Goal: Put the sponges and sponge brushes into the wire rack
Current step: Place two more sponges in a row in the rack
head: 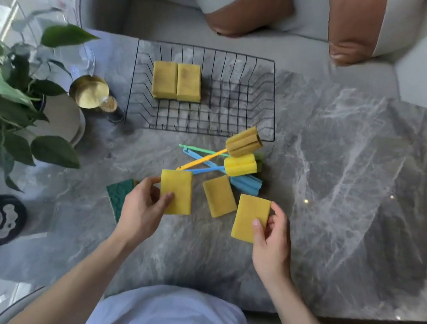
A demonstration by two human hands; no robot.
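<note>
Left hand grips a yellow sponge by its near left edge, thumb on the top face and fingers along the side; right hand pinches a second sponge at its right edge, thumb on top. Both sponges sit low over the table; whether they are lifted clear of it cannot be told. The rack stands on the far side of the table and holds two sponges lying flat, touching side by side, in its left portion; the right portion is bare wire. Outside the rack: a loose sponge between the two held ones, a green pad partly hidden under the left hand, and the brushes in a crossed heap just in front of the rack's near rail, one head resting close against that rail. Judgement: the task is under way, with a pair of sponges in hand for transfer and most items outstanding. The next move calls for carrying both forward over the brush heap and the near rail, then setting them flat on the wire beside the pair. Risk noted: a low pass could snag the raised brush head or the rail.
</note>
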